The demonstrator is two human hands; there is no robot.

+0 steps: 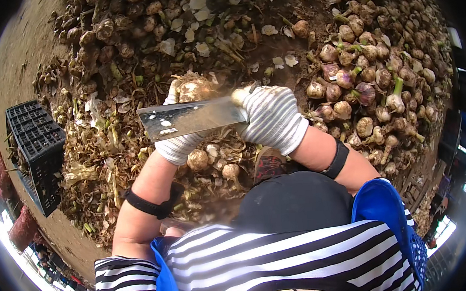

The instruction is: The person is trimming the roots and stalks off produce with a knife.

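Note:
A pale garlic bulb (195, 88) with its root tuft facing up is gripped in my left hand (181, 145), which wears a white knit glove. The broad metal blade of a cleaver (188, 119) lies across in front of that hand and hides most of its fingers. White bits stick to the blade. My right hand (274, 118), in a striped white glove, is closed round the cleaver's handle end, with the thumb along the top. Below the blade, loose garlic bulbs (197, 160) rest among dry husks near my shoe (269, 164).
A large heap of garlic bulbs (368, 76) spreads on the right, some with green stems. More soil-covered bulbs (104, 30) lie at the far left. Dry stalks and leaves (104, 160) cover the ground to my left, beside a black plastic crate (37, 132). Red sacks (23, 227) stand beyond it.

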